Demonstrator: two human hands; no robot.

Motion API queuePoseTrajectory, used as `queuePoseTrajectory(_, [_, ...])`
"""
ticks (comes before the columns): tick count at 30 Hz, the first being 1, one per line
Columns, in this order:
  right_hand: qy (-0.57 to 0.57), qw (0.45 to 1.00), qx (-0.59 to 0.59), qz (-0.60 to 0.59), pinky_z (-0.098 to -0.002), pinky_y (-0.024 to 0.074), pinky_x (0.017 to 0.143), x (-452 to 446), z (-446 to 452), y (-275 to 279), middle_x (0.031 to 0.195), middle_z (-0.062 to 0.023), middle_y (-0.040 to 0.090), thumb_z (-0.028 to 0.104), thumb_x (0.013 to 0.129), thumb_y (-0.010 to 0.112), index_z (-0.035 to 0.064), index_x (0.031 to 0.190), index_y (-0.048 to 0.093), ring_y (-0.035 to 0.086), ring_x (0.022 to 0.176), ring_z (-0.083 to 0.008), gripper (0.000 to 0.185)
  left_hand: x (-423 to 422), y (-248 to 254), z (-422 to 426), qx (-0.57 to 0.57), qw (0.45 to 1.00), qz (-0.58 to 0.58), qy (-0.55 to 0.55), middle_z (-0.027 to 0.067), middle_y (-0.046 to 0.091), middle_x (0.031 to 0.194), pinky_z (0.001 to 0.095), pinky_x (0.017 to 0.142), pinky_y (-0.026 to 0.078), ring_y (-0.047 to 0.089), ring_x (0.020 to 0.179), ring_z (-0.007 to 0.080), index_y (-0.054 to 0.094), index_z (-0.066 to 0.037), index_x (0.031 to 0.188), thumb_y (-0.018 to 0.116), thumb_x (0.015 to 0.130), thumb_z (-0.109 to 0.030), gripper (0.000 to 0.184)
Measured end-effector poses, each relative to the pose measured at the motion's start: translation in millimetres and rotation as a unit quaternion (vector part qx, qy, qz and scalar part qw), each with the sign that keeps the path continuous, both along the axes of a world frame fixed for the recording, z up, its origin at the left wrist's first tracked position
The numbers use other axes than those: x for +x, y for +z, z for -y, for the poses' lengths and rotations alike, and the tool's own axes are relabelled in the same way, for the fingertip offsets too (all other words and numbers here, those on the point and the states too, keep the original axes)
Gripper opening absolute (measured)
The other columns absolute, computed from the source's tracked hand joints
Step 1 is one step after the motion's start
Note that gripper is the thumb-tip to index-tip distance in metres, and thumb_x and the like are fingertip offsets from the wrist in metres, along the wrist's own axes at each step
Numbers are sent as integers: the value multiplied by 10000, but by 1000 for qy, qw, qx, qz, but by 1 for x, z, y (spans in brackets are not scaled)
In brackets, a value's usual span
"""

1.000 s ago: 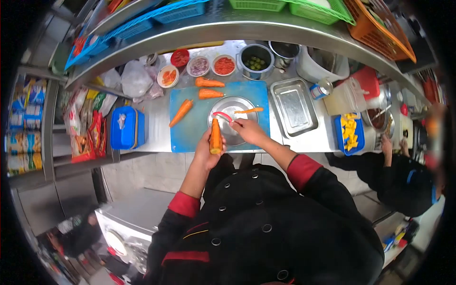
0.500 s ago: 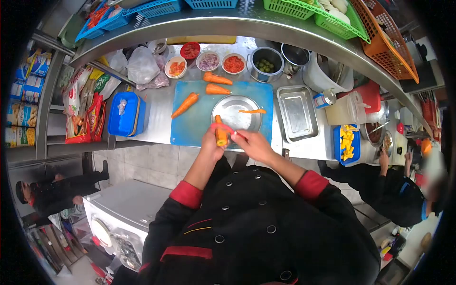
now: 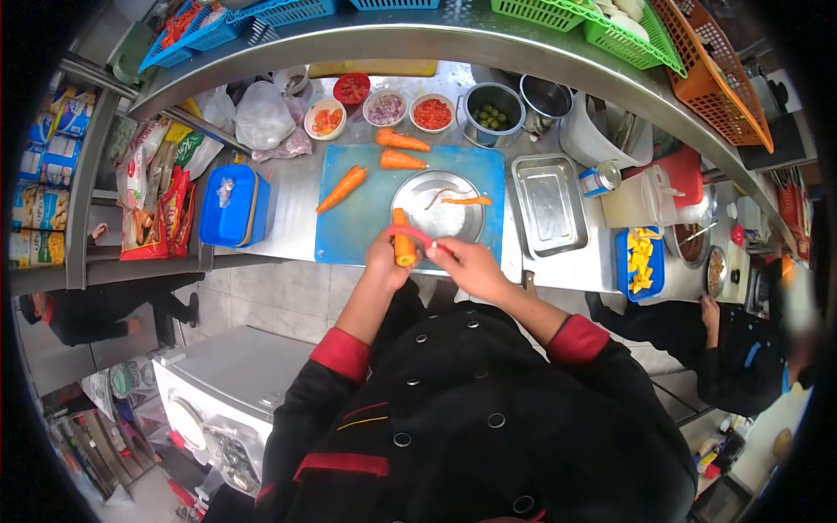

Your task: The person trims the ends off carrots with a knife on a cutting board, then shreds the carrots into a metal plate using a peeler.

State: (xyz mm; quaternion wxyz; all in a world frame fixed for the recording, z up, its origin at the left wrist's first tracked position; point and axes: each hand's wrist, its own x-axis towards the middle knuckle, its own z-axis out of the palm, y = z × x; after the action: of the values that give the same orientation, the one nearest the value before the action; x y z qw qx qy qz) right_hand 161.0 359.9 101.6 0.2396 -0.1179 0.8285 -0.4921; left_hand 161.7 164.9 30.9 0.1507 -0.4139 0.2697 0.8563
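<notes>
At the near edge of the board (image 3: 349, 231), the left hand (image 3: 384, 261) is wrapping a carrot (image 3: 404, 253) while the right hand (image 3: 468, 267) is clasping a red peeler (image 3: 411, 232) across it. A second, thinner strip (image 3: 435, 198) is now lying in the plate (image 3: 449, 231) on the board, where one was showing half a second ago, suggesting peeling is progressing. Left of the board, a blue tub (image 3: 234, 237) is sitting on the steel counter (image 3: 290, 205); on the board, three whole carrots (image 3: 343, 189) are resting; right of it, a tray (image 3: 547, 199) is standing and, farther off, a person (image 3: 741, 353) is working.
</notes>
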Motion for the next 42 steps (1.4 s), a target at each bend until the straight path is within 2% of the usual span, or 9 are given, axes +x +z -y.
queuePoseTrajectory(11, [23,998,-40,-39,-424,502,658,-21,8,-20,796,-182,671,400,973,602,53,1029,700,670,741,-354,365,0,5,-10,-9,999,15,40,65,607,903,381,655,493,593,786,218,566,-99,1080,413,1045,-319,271])
queuePoseTrajectory(13, [20,998,-29,-56,-410,508,695,-44,16,-50,829,-172,684,398,979,598,51,1077,697,668,757,-338,373,9,-1,3,80,994,-66,-21,66,601,862,342,617,489,587,725,205,569,-84,1046,438,1045,-356,302])
queuePoseTrajectory(15, [21,997,-21,-74,-395,514,732,-60,20,-79,863,-162,696,395,985,595,49,1124,693,666,773,-322,386,16,12,5,72,995,-65,-26,74,603,863,330,616,487,589,723,198,565,-74,1044,441,1045,-347,300])
queuePoseTrajectory(17, [33,995,51,-76,-422,507,696,-66,21,-95,831,-190,688,411,968,591,43,1004,711,683,807,-355,389,19,20,7,65,996,-61,-28,82,605,863,317,614,485,590,721,192,561,-64,1042,444,1045,-338,298])
queuePoseTrajectory(26, [30,999,-13,-30,-410,509,691,-3,2,3,848,-180,689,456,983,578,76,1109,688,688,796,-339,416,-6,-8,1,36,998,-43,19,54,599,815,343,606,487,590,717,190,556,-123,1025,406,1057,-348,272])
queuePoseTrajectory(33, [54,996,-6,-64,-408,508,657,-9,-1,3,787,-179,677,424,972,604,55,1061,704,674,709,-330,392,-9,17,-7,7,1000,0,19,40,591,837,356,607,462,570,716,188,552,-152,1069,382,1061,-377,283])
queuePoseTrajectory(38, [5,999,-24,-25,-426,516,701,-52,17,-73,812,-206,681,414,968,599,34,1018,713,692,777,-342,400,18,13,1,63,997,-23,-27,51,591,868,345,617,462,561,718,184,550,-123,1101,410,1058,-392,307])
queuePoseTrajectory(41, [25,998,54,35,-436,514,724,-55,21,-89,822,-211,684,439,973,583,46,1048,712,693,815,-355,421,29,21,0,62,997,-24,-45,57,587,866,332,608,460,558,710,181,546,-107,1095,423,1055,-400,321])
queuePoseTrajectory(42, [7,998,50,41,-399,509,716,-51,21,-87,802,-174,680,437,989,571,31,1064,701,683,782,-292,432,28,20,1,82,996,-22,-28,58,585,864,338,616,468,559,710,184,546,-105,1094,433,1054,-392,311])
